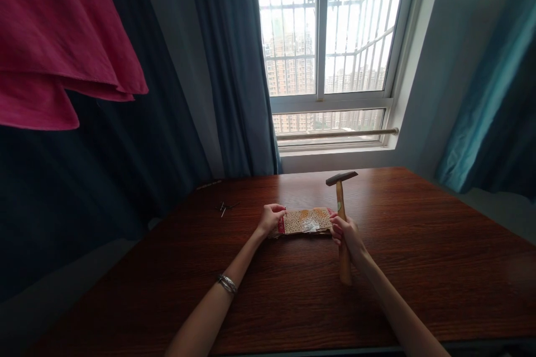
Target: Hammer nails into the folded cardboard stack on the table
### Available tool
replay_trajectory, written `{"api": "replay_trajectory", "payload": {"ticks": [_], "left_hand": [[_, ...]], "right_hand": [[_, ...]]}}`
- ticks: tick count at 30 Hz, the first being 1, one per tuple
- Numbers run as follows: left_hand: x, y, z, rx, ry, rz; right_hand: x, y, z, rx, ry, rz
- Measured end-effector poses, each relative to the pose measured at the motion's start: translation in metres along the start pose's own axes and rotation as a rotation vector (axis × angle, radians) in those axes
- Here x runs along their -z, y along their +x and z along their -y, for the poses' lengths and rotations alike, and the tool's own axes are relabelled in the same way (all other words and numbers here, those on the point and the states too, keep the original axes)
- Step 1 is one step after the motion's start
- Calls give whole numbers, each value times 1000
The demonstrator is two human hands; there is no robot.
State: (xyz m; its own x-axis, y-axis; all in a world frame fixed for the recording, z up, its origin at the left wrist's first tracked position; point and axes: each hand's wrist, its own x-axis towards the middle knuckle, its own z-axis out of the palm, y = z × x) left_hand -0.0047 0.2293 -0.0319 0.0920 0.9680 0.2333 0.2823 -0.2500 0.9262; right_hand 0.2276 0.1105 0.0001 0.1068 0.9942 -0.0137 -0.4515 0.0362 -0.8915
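Observation:
A flat patterned board, dotted with red ends, lies on the dark wooden table. My left hand is closed at the board's left end, its fingers curled in a pinch; what they hold is too small to make out. My right hand grips the wooden handle of a hammer, held upright with its dark metal head above the board's right end. A silver bracelet sits on my left wrist.
Several loose nails lie on the table to the left of the board. Behind the table are a barred window and blue curtains. A red cloth hangs at the upper left.

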Motion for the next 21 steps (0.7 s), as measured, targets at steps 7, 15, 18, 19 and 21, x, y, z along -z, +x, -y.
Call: {"api": "replay_trajectory", "payload": {"ticks": [7, 15, 18, 19, 21], "left_hand": [[1, 0, 3, -3, 25, -2], [1, -2, 2, 23, 20, 11], [1, -3, 2, 34, 14, 8], [0, -3, 2, 34, 10, 12], [0, -4, 1, 34, 1, 19]], "right_hand": [[-1, 0, 1, -10, -8, -14], [-4, -3, 4, -16, -8, -26], [-4, -3, 4, -4, -9, -20], [-4, -3, 4, -2, -12, -18], [-3, -3, 4, 0, -15, -13]]}}
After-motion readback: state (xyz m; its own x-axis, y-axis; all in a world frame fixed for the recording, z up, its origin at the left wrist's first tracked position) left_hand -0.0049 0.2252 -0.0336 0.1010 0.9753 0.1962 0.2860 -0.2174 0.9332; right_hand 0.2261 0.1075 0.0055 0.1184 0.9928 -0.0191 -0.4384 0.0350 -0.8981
